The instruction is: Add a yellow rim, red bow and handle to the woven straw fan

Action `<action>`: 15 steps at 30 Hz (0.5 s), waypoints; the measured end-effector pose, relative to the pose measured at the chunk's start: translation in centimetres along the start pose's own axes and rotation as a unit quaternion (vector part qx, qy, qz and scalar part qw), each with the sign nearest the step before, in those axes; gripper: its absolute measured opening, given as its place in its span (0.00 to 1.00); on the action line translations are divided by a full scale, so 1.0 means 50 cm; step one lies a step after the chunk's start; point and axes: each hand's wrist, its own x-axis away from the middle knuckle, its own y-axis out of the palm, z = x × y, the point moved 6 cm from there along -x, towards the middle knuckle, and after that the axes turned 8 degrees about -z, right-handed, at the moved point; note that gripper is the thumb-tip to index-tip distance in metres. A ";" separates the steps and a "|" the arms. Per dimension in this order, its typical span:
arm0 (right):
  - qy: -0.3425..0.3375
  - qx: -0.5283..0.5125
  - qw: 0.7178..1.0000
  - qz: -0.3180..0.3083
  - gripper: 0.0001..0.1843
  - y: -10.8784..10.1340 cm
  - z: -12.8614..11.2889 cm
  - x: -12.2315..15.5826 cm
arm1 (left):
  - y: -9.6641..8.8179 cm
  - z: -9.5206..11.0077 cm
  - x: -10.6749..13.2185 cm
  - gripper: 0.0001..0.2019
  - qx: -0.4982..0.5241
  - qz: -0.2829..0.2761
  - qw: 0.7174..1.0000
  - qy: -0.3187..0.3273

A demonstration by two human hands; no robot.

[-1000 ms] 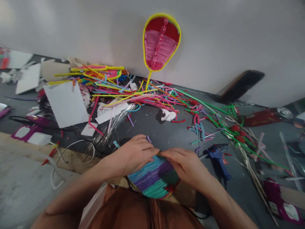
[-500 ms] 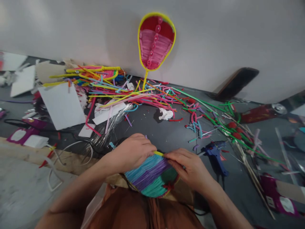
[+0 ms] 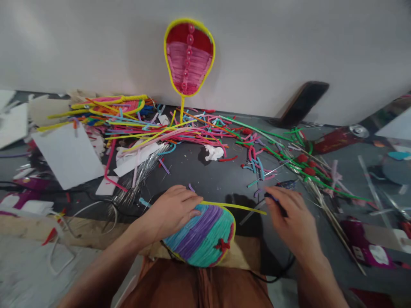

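My left hand is closed on the upper left edge of a rounded craft panel striped in blue, purple and teal pipe cleaners. A red star-shaped bit sits near the panel's right edge. From my left fingertips a yellow pipe cleaner runs along the top edge, its free end sticking out to the right. Past that end, my right hand is wrapped round a blue glue gun, mostly hidden by the fingers. A clear glue stick lies beside it.
A pink and red panel with a yellow rim stands against the wall. Behind my hands lie heaped pipe cleaners, metal wires and white card. A phone leans at the back right near a red can.
My right hand has left the panel's top edge and moved right to take hold of the glue gun. The yellow pipe cleaner's end now sticks out freely. The view has shifted slightly.
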 end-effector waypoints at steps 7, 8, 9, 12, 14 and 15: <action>0.149 0.168 0.973 -0.059 0.30 0.016 0.151 0.085 | 0.010 -0.012 0.000 0.15 0.009 -0.014 1.000 -0.007; 0.153 0.169 0.971 -0.075 0.31 0.027 0.162 0.093 | 0.009 -0.014 0.000 0.15 0.016 -0.018 1.000 -0.008; 0.157 0.170 0.969 -0.085 0.31 0.036 0.171 0.099 | 0.008 -0.015 0.000 0.15 0.023 -0.023 0.999 -0.009; 0.163 0.171 0.967 -0.094 0.30 0.053 0.185 0.101 | 0.006 -0.016 0.002 0.15 0.040 -0.033 0.999 -0.017; 0.167 0.169 0.967 -0.092 0.30 0.056 0.185 0.095 | 0.004 -0.016 0.005 0.15 0.042 -0.026 0.998 -0.028; 0.171 0.165 0.967 -0.090 0.29 0.056 0.184 0.090 | 0.004 -0.017 0.007 0.15 0.041 -0.020 0.998 -0.034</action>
